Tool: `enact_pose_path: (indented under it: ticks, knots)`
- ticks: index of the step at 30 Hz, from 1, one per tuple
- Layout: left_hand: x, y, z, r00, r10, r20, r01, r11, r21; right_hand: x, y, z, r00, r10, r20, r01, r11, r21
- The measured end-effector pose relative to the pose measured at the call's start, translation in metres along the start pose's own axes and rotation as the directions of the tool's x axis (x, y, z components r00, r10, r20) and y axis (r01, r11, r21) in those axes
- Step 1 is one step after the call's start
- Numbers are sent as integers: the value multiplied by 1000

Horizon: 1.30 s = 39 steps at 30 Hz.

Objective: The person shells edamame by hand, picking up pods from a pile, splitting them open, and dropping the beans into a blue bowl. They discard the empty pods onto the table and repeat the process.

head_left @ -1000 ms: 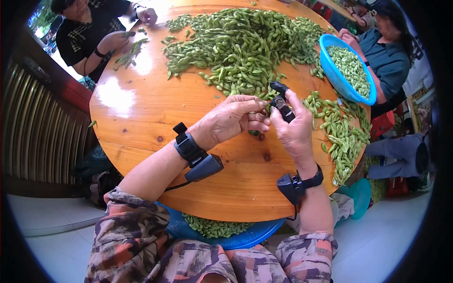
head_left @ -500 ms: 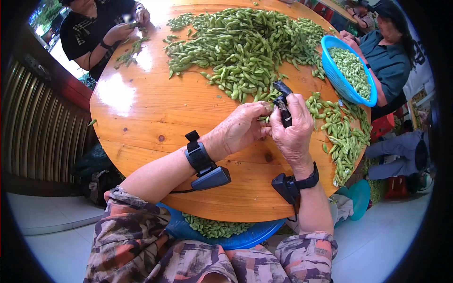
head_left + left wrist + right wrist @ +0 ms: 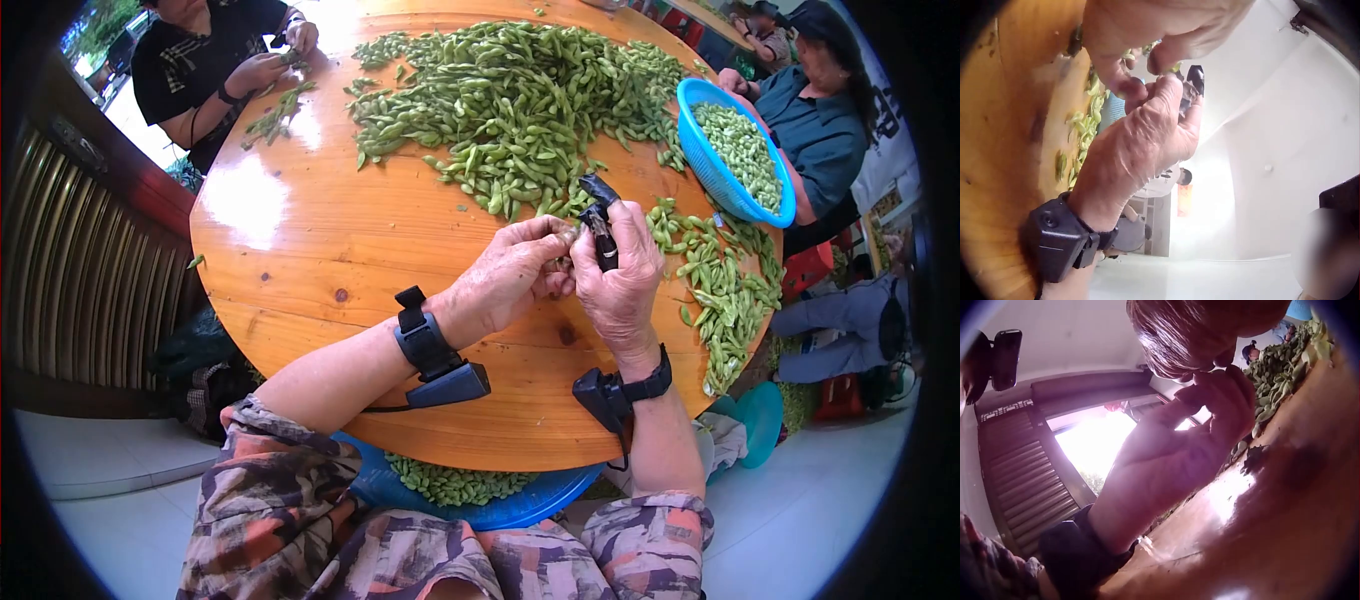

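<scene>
Both hands meet over the wooden table [image 3: 400, 230], just below a large heap of green pods [image 3: 500, 110]. The left hand [image 3: 515, 275] pinches a small green pod between thumb and fingers, mostly hidden by the fingertips. Curled round a small black tool [image 3: 604, 242], the right hand [image 3: 625, 285] has its tip against the left fingertips; black wrapping covers its index fingertip. In the left wrist view a bit of the pod [image 3: 1176, 67] shows between the hands. The right wrist view shows the left hand [image 3: 1172, 444] with bent fingers touching the right hand [image 3: 1204, 331].
A blue basket [image 3: 735, 150] of shelled beans leans at the right edge, above a strip of loose pods [image 3: 725, 290]. Another blue basin [image 3: 540, 505] with beans is below the near edge. Two people sit across, at left and right; one handles pods [image 3: 275, 120].
Both hands have come slightly lower, and the left has shifted right, its fingers now more curled. The right hand has turned the black tool more upright. The person at the upper left has brought both hands together.
</scene>
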<state>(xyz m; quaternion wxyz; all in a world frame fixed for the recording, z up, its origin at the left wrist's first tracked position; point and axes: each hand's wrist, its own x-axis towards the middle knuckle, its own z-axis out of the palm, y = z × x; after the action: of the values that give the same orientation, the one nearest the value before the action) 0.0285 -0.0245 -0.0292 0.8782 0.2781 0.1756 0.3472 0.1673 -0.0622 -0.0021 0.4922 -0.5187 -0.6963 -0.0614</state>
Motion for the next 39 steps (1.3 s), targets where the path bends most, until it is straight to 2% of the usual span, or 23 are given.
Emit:
enact_pose_path:
  ticks: [2, 4, 7, 10, 14, 15, 16, 17, 18, 20, 21, 23, 26, 28, 29, 30, 31, 32, 34, 36, 37, 38, 39]
  knots:
    - [-1, 4, 1, 999, 25, 43, -26, 1000, 16, 1, 0, -1, 1000, 10, -4, -10, 1000, 10]
    - [-3, 11, 7, 995, 85, -47, -69, 961, 269, 3, 1, -4, 992, 109, 68, -112, 993, 40]
    - [0, 13, 2, 986, 167, 21, -159, 887, 433, 4, 6, -4, 974, 187, 131, -204, 970, 135]
    - [-5, 20, 6, 990, 137, 25, -128, 819, 560, 7, 7, -8, 949, 248, 194, -278, 949, 146]
    - [-6, 21, 8, 993, 115, 25, -107, 795, 597, 9, 2, -14, 932, 277, 236, -318, 934, 162]
    - [-6, 22, 8, 996, 89, 31, -91, 839, 537, 10, 2, -15, 845, 441, 303, -531, 763, 368]
    - [-6, 23, 9, 997, 64, 40, -76, 877, 474, 12, 2, -17, 725, 559, 404, -683, 505, 528]
    - [-5, 24, 6, 997, 63, 41, -75, 878, 473, 13, 6, -18, 719, 566, 403, -671, 416, 613]
    - [-5, 25, 4, 998, 43, 50, -61, 903, 425, 13, 11, -20, 718, 567, 403, -672, 416, 613]
    - [-4, 24, 3, 998, 25, 63, -47, 925, 376, 14, 20, -23, 711, 547, 441, -638, 239, 732]
    - [-4, 24, 7, 1000, -6, 1, 5, 934, 356, 15, 16, -23, 704, 553, 446, -643, 229, 730]
    - [-6, 26, 12, 997, -38, -63, 57, 942, 332, 14, 14, -23, 703, 548, 454, -647, 227, 728]
    - [-5, 30, 10, 990, -82, -119, 128, 879, 460, 16, 14, -25, 715, 538, 446, -642, 254, 723]
    - [-2, 32, 1, 976, -4, -216, 162, 676, 719, 17, 13, -27, 728, 537, 427, -633, 283, 721]
    - [-2, 33, -2, 976, -4, -216, 162, 676, 719, 16, 12, -26, 747, 547, 378, -633, 412, 655]
    - [-5, 38, 2, 998, -35, -61, 70, 499, 864, 17, 11, -26, 768, 550, 327, -624, 530, 574]
    - [-7, 41, 7, 991, -99, 85, -52, 304, 951, 17, 11, -26, 769, 550, 327, -623, 530, 575]
    - [-10, 43, 14, 991, -100, 85, -50, 303, 952, 17, 10, -26, 775, 545, 319, -620, 558, 552]
    - [-20, 44, 37, 918, -370, 140, -97, 135, 986, 17, 8, -27, 778, 542, 317, -620, 583, 526]
    - [-17, 36, 29, 917, -378, 129, -87, 125, 988, 20, 5, -31, 793, 510, 334, -607, 608, 511]
    - [-13, 31, 21, 965, -231, 124, -71, 224, 972, 20, 5, -30, 793, 509, 335, -606, 608, 513]
    - [-11, 28, 15, 991, -82, 102, -71, 321, 944, 19, 5, -30, 825, 481, 298, -565, 699, 438]
    - [-13, 36, 26, 996, -84, -27, 63, 465, 883, 19, 6, -30, 854, 447, 265, -518, 779, 355]
